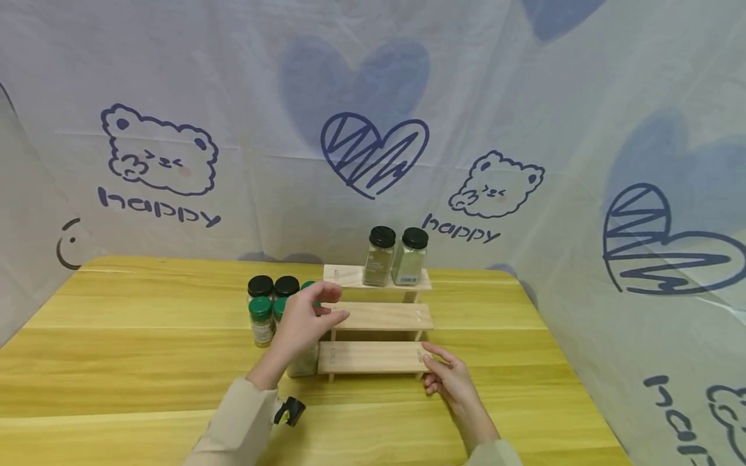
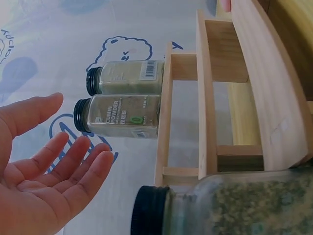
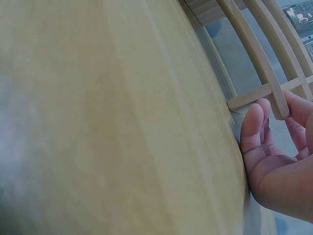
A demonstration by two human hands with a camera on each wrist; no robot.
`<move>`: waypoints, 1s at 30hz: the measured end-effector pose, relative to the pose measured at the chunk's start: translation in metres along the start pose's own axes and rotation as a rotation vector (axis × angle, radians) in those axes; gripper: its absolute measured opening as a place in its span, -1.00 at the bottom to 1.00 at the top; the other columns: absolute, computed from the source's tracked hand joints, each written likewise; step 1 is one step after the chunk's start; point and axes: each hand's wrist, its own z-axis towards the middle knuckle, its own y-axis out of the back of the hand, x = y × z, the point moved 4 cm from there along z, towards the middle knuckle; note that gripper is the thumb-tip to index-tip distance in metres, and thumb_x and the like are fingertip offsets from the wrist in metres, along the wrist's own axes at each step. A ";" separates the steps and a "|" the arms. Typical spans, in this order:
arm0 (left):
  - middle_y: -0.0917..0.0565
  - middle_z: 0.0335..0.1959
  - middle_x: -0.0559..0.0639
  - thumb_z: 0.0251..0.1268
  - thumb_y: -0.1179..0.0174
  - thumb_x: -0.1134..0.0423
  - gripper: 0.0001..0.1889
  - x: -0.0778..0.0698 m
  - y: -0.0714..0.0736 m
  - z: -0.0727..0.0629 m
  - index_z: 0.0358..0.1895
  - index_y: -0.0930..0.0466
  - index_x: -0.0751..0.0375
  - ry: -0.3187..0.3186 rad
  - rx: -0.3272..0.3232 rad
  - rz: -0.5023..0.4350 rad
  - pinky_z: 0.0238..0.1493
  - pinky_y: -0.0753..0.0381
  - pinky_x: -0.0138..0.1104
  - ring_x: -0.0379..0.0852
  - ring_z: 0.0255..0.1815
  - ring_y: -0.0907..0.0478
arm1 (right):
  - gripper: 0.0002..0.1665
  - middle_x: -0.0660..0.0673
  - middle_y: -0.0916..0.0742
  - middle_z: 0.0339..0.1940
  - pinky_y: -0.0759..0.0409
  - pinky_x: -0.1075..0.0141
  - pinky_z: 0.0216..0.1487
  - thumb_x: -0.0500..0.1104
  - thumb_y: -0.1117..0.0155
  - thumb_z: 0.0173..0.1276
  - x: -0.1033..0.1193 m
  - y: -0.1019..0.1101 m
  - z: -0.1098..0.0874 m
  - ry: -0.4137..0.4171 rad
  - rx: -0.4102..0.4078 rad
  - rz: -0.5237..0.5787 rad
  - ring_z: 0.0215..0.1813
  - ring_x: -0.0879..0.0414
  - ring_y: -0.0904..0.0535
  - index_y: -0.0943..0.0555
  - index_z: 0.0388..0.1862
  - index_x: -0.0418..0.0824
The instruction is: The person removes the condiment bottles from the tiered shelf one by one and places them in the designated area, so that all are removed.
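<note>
A three-step wooden spice rack [image 1: 373, 356] stands on the table. On its top step are two black-capped glass spice jars: one labelled cumin powder [image 2: 124, 115], the other holding pale green powder [image 1: 410, 264]. My left hand [image 1: 305, 317] is in the air by the rack's left side, fingers apart and loosely bent, holding nothing. It partly hides a group of jars there. My right hand [image 1: 454, 382] pinches the right end of the lowest step, thumb and fingers on either side of the board [image 3: 276, 100]. The two lower steps carry no jars.
Left of the rack stand several jars, some with black caps [image 1: 260, 286], some with green caps [image 1: 260, 308]. A jar of dried herb flakes [image 2: 244, 205] is close to the rack's left end. Behind the wooden table [image 1: 146, 336] hangs a printed cloth [image 1: 250, 97].
</note>
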 end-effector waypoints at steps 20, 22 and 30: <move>-0.52 -0.09 0.19 0.04 -0.27 0.35 -0.58 -0.012 -0.004 0.033 0.01 -0.45 0.35 -0.013 0.047 -0.027 -0.06 -0.51 -0.20 0.09 -0.03 -0.46 | -0.54 -0.08 -0.59 -0.65 -0.48 0.44 -0.70 -0.31 -0.14 0.26 -0.004 0.001 0.000 -0.010 -0.020 0.018 -0.71 0.21 -0.44 -0.42 0.15 -0.36; -0.52 -0.07 0.18 0.04 -0.28 0.34 -0.58 -0.013 -0.005 0.037 0.02 -0.44 0.34 0.001 0.049 -0.023 -0.05 -0.51 -0.20 0.07 -0.02 -0.45 | -0.54 -0.08 -0.59 -0.66 -0.48 0.44 -0.70 -0.31 -0.14 0.26 -0.004 0.001 0.000 -0.011 -0.014 0.018 -0.71 0.22 -0.44 -0.41 0.15 -0.36; -0.47 0.04 0.15 0.03 -0.29 0.29 -0.49 -0.017 -0.013 0.065 0.10 -0.39 0.31 0.096 0.071 -0.064 0.03 -0.43 -0.16 0.05 0.07 -0.39 | -0.54 -0.06 -0.57 -0.70 -0.48 0.44 -0.70 -0.30 -0.14 0.26 -0.001 0.000 0.001 0.015 0.019 0.029 -0.73 0.23 -0.44 -0.40 0.15 -0.37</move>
